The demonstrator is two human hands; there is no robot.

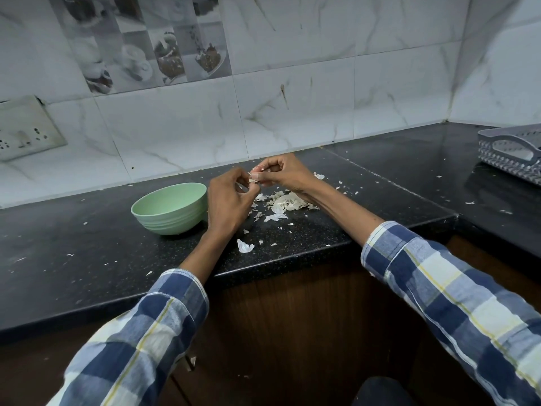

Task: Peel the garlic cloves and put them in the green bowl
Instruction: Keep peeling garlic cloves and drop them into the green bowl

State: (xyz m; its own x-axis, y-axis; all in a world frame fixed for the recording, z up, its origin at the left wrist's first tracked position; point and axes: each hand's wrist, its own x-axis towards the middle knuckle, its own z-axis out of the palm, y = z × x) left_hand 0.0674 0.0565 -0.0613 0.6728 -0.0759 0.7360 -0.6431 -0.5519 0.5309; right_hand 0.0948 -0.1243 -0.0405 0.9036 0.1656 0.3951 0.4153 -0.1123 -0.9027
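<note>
over black counter, both hands raised, fingers curled, pinching 1 garlic clove.

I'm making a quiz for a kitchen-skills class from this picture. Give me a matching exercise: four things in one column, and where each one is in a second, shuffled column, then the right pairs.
Things
1. green bowl
2. heap of garlic skins
3. grey basket
4. garlic clove

Places
A. far right of the counter
B. pinched between the left hand and the right hand
C. on the counter, left of the hands
D. on the counter, under the right wrist

Pairs: 1-C, 2-D, 3-A, 4-B
</note>
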